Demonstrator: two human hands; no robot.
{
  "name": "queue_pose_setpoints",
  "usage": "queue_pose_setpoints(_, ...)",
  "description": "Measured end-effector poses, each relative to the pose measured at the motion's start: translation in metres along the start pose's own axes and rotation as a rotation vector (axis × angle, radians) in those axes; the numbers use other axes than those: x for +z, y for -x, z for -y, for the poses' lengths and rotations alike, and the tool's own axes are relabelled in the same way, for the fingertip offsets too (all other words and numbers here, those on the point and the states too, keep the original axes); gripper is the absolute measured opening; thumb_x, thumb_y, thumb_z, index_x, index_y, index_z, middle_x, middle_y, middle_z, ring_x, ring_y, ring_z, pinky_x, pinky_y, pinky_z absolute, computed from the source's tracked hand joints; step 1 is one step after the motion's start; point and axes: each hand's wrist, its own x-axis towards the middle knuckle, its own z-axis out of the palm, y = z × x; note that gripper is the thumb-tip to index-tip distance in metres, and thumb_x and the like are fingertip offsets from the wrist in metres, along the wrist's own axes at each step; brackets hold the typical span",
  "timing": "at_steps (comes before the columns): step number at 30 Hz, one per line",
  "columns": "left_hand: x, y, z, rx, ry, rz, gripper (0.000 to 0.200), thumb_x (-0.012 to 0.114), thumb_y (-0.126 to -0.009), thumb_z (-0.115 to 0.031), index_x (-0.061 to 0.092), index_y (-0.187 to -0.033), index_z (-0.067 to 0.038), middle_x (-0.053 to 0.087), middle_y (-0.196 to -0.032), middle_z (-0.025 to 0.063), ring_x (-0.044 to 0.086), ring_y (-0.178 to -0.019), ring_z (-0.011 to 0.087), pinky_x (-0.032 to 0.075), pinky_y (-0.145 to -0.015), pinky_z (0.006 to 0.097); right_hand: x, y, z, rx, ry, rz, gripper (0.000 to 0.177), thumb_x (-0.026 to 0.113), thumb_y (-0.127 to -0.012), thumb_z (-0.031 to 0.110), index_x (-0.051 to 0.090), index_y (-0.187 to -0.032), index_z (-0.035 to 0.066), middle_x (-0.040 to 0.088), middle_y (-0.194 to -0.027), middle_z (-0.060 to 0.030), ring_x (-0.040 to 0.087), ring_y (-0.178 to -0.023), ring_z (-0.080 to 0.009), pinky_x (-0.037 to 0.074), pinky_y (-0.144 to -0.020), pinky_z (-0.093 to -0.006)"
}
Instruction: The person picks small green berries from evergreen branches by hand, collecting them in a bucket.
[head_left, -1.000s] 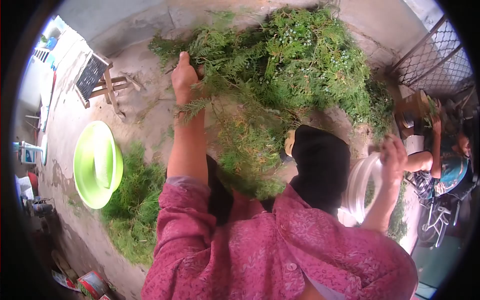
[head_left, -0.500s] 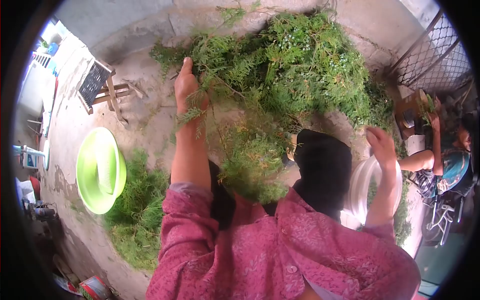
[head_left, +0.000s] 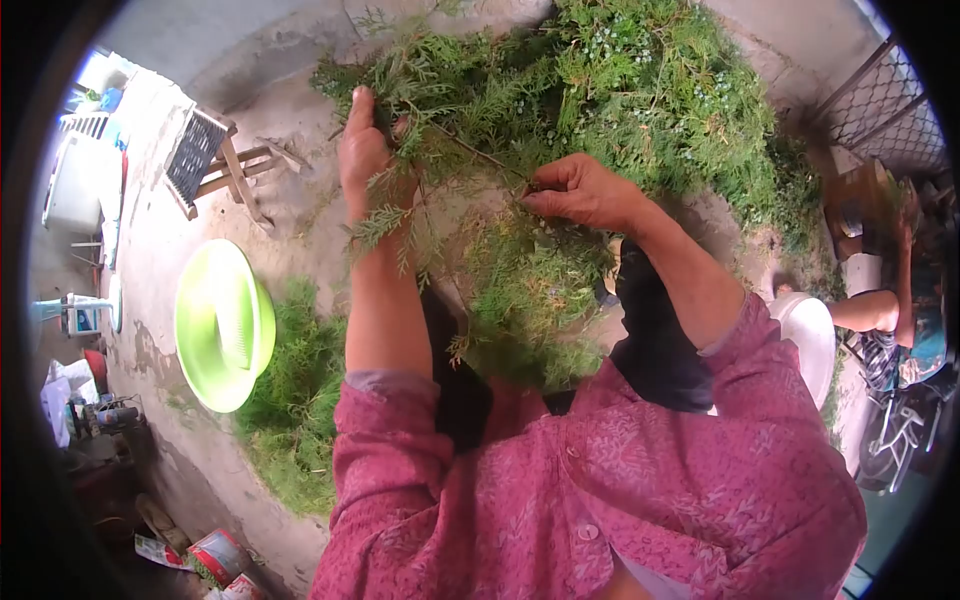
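Observation:
My left hand (head_left: 368,160) is closed around a leafy evergreen branch (head_left: 455,140), its thumb pointing up. Sprigs of that branch hang over my wrist and forearm. On the branch's bare, thin stem, my right hand (head_left: 585,195) pinches with thumb and fingertips; the exact spot between the fingers is partly hidden. Behind both hands lies a large heap of cut evergreen branches (head_left: 680,100) with small pale berries. Between my legs is a smaller pile of clippings (head_left: 535,290), some yellowish.
To the left stand a lime-green basin (head_left: 192,325) and a small woven-top stool (head_left: 195,155). More greenery (head_left: 295,430) lies beside the basin. A white bucket (head_left: 808,335) stands by my right elbow. Another person (head_left: 905,280) sits at the far right, near a wire mesh (head_left: 890,100).
My right hand has moved left from above the white bucket to the branch and now pinches its stem. My left hand keeps its hold. The view has shifted slightly.

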Motion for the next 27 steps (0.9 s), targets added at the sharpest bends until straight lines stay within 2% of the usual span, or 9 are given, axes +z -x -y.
queue_pose_setpoints(4, 0.019, 0.009, 0.001, -0.094, -0.004, 0.105, 0.042, 0.045, -0.085, -0.047, 0.053, -0.099, -0.008, 0.060, -0.091, 0.0053, 0.058, -0.068, 0.0178, 0.045, -0.054, 0.0294, -0.008, 0.003, 0.006, -0.003, -0.123, -0.089, 0.015, 0.062, -0.080, 0.019, 0.063, -0.075, 0.005, 0.045, -0.057, 0.0077, 0.035, -0.051, -0.0006, 0.027, -0.045, -0.0193)
queue_pose_setpoints(9, 0.043, 0.025, 0.028, -0.315, -0.010, 0.263, 0.035, 0.056, -0.081, -0.040, 0.055, -0.094, -0.007, 0.059, -0.084, 0.0039, 0.053, -0.062, 0.0128, 0.040, -0.056, 0.0247, -0.024, 0.000, 0.002, -0.113, -0.110, -0.215, 0.014, 0.061, -0.080, 0.018, 0.063, -0.072, 0.006, 0.045, -0.056, 0.0078, 0.035, -0.051, -0.0004, 0.027, -0.044, -0.0192)
queue_pose_setpoints(12, 0.051, 0.031, 0.054, -0.392, -0.224, 0.379, 0.031, 0.064, -0.076, -0.034, 0.057, -0.090, -0.007, 0.060, -0.078, 0.0027, 0.054, -0.062, 0.0113, 0.039, -0.057, 0.0234, -0.024, -0.004, -0.006, -0.050, 0.065, -0.321, 0.009, 0.057, -0.071, 0.008, 0.056, -0.068, 0.000, 0.046, -0.053, -0.0008, 0.040, -0.052, -0.0065, 0.035, -0.048, -0.0259)
queue_pose_setpoints(14, 0.047, 0.027, 0.075, -0.390, -0.325, 0.400, 0.021, 0.069, -0.073, -0.022, 0.061, -0.084, -0.007, 0.062, -0.073, 0.0021, 0.055, -0.061, 0.0099, 0.038, -0.053, 0.0222, -0.020, -0.006, -0.013, -0.154, 0.123, -0.353, 0.010, 0.055, -0.066, 0.007, 0.057, -0.071, -0.001, 0.052, -0.056, -0.0121, 0.050, -0.052, -0.0175, 0.041, -0.052, -0.0319)
queue_pose_setpoints(18, 0.054, 0.033, 0.075, -0.424, -0.322, 0.382, 0.016, 0.066, -0.076, -0.019, 0.062, -0.084, -0.005, 0.063, -0.076, 0.0035, 0.056, -0.058, 0.0097, 0.038, -0.049, 0.0220, -0.024, -0.004, -0.020, -0.185, 0.303, -0.273, 0.012, 0.059, -0.068, 0.004, 0.059, -0.079, -0.001, 0.058, -0.063, -0.0069, 0.050, -0.058, -0.0122, 0.044, -0.058, -0.0283)
queue_pose_setpoints(20, 0.049, 0.029, 0.078, -0.415, -0.303, 0.395, 0.015, 0.063, -0.078, -0.016, 0.063, -0.088, -0.004, 0.063, -0.074, 0.0026, 0.057, -0.057, 0.0103, 0.039, -0.049, 0.0223, -0.029, -0.002, -0.019, -0.293, 0.363, -0.322, 0.016, 0.056, -0.064, 0.010, 0.061, -0.078, 0.002, 0.056, -0.070, -0.0214, 0.054, -0.061, -0.0347, 0.045, -0.058, -0.0367)
queue_pose_setpoints(21, 0.052, 0.031, 0.076, -0.415, -0.309, 0.396, 0.015, 0.063, -0.078, -0.016, 0.063, -0.088, -0.004, 0.063, -0.074, 0.0026, 0.057, -0.057, 0.0103, 0.039, -0.049, 0.0223, -0.030, 0.002, -0.011, -0.295, 0.359, -0.326, 0.016, 0.056, -0.064, 0.010, 0.061, -0.078, 0.002, 0.056, -0.070, -0.0214, 0.054, -0.061, -0.0347, 0.045, -0.058, -0.0367)
queue_pose_setpoints(23, 0.060, 0.036, 0.067, -0.310, -0.554, 0.356, 0.018, 0.063, -0.079, -0.016, 0.062, -0.088, -0.001, 0.063, -0.073, 0.0050, 0.058, -0.057, 0.0122, 0.043, -0.050, 0.0234, -0.034, 0.010, 0.012, 0.012, 0.338, -0.237, 0.019, 0.058, -0.067, 0.014, 0.062, -0.082, 0.003, 0.059, -0.073, -0.0178, 0.057, -0.065, -0.0294, 0.045, -0.062, -0.0351)
queue_pose_setpoints(27, 0.058, 0.034, 0.052, -0.278, -0.592, 0.265, 0.018, 0.062, -0.079, -0.014, 0.060, -0.084, 0.003, 0.062, -0.071, 0.0083, 0.058, -0.053, 0.0146, 0.047, -0.049, 0.0258, -0.047, 0.013, 0.010, -0.059, 0.209, -0.283, 0.017, 0.062, -0.075, 0.015, 0.061, -0.085, 0.001, 0.061, -0.072, -0.0061, 0.056, -0.067, -0.0132, 0.044, -0.063, -0.0259)
